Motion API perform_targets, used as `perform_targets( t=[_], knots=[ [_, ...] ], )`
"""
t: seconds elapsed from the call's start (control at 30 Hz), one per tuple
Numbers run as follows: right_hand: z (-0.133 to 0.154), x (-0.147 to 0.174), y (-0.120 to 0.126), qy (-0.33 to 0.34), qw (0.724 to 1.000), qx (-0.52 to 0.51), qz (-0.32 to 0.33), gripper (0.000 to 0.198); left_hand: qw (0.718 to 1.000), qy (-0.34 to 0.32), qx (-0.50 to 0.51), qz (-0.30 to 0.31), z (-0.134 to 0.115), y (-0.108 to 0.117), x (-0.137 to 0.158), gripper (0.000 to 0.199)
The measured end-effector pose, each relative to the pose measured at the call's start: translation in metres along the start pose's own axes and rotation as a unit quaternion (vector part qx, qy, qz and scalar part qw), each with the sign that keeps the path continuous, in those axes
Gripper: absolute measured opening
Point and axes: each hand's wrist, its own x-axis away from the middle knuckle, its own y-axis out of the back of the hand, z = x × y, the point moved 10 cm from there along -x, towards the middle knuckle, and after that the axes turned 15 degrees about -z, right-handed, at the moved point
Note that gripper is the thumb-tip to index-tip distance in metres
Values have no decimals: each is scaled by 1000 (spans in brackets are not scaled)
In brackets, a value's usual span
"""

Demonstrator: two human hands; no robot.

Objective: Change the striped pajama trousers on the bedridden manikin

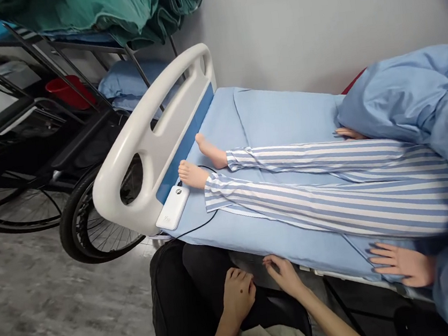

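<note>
My left hand [239,291] rests over my dark trousers, its fingers curled in and no object visible in it. Beside the mattress edge is my right hand [284,275], with loosely bent fingers, the thumb a little apart and nothing held. On the blue-sheeted bed [282,110] lies a manikin-like figure in blue-and-white striped trousers [332,193], with bare feet [193,175]. Its hand [405,263] lies palm down near the bed's front edge. A white power bank [173,208] sits at the foot corner, a dark cable running from there.
A white footboard [151,133] rises at the bed's left end. Beyond it stand a wheelchair [88,221] and a metal rack holding green fabric [109,14], with a red bucket [71,92] nearby. A bunched blue quilt [405,93] covers the figure's upper part.
</note>
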Motion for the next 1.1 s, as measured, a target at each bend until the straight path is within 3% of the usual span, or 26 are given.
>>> perform_targets(
  t=[0.3,0.5,0.6,0.7,0.8,0.93,1.0,1.1],
  knots=[
    [6,-4,-3,7,1000,11,25,26,1000,10,10,20,0,-2,-4,19],
    [20,-1,-13,39,998,27,44,27,998,13,52,-14,-5,12,5,21],
    [24,2,-14,55,998,36,21,29,994,28,102,-36,-5,27,13,24],
    [25,1,-6,50,997,38,-37,34,977,95,164,-101,17,57,10,23],
    [22,4,4,40,995,34,-80,38,957,162,174,-165,60,90,-7,22],
    [-8,34,30,11,994,61,-91,32,953,193,166,-166,110,99,-29,23],
    [-39,65,50,-29,991,101,-87,25,954,205,144,-163,124,86,-31,24],
    [-88,123,83,-127,973,148,-122,20,973,159,58,-159,120,60,-28,24]
  ],
)
